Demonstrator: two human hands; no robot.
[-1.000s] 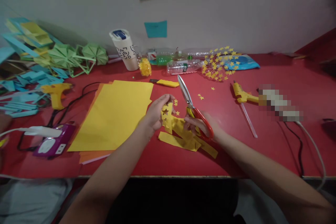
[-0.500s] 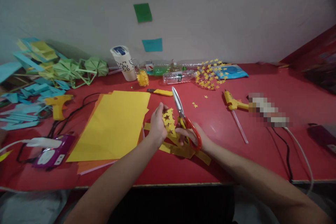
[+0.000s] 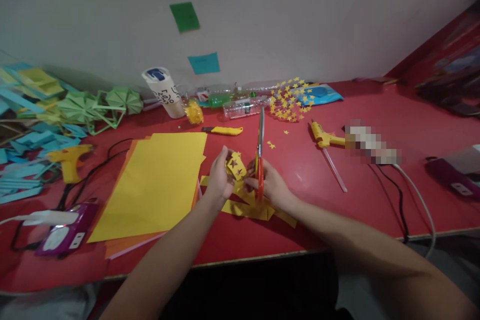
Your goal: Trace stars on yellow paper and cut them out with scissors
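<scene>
My left hand point(image 3: 222, 176) is closed on a piece of yellow paper point(image 3: 236, 166) with star-shaped holes cut in it. My right hand point(image 3: 270, 185) holds red-handled scissors point(image 3: 260, 152), their blades pointing up and away from me. The right fingertips come close to the paper's edge; whether they pinch it I cannot tell. Under the hands lie yellow paper strips point(image 3: 247, 209). A stack of yellow sheets point(image 3: 150, 185) is left of my left hand. Small cut-out yellow stars point(image 3: 271, 145) rest on the red table beyond the scissors.
A yellow utility knife point(image 3: 223, 131) lies ahead, before clear plastic bottles point(image 3: 243, 109) and a star-covered clear thing point(image 3: 290, 100). Yellow glue guns sit at left point(image 3: 69, 160) and right point(image 3: 324, 136). A white patterned cup point(image 3: 165, 92) stands near the wall. Cables trail from a purple power strip point(image 3: 67, 232).
The scissors have turned from leaning left to nearly upright in my right hand. The yellow paper has tilted in my left hand. The whole view has shifted slightly.
</scene>
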